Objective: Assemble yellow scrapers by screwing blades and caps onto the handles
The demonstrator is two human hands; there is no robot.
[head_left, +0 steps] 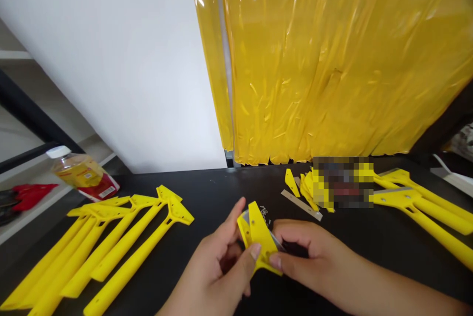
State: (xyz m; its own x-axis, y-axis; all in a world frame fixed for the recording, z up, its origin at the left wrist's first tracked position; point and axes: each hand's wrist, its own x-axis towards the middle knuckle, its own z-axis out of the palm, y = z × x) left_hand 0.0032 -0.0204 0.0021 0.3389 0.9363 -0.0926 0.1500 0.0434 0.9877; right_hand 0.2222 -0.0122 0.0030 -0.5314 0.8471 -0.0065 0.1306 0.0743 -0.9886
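Yellow plastic scraper head (258, 237) is sitting at about 6 o'clock, pinched between both hands just above the black bench (192, 276). Left hand (210, 262) is gripping it from the side, with the thumb pressing on the yellow face and the fingers curling behind. Right hand (314, 257) is coming in from 3 o'clock, mostly closed, with thumb and fingertips clamping the opposite edge. A sliver of grey metal is peeking out of the head, and my guess is the hands are sticking to the plastic to stay off that edge. A loose metal blade strip (301, 205) is lying around 12 o'clock beside small yellow plastic pieces (291, 183). Long-handled yellow scrapers (99, 252) are lying side by side at 9 to 10 o'clock, probably for easy grabbing, and more long-handled scrapers (417, 207) are pointing out toward 2 to 3 o'clock.
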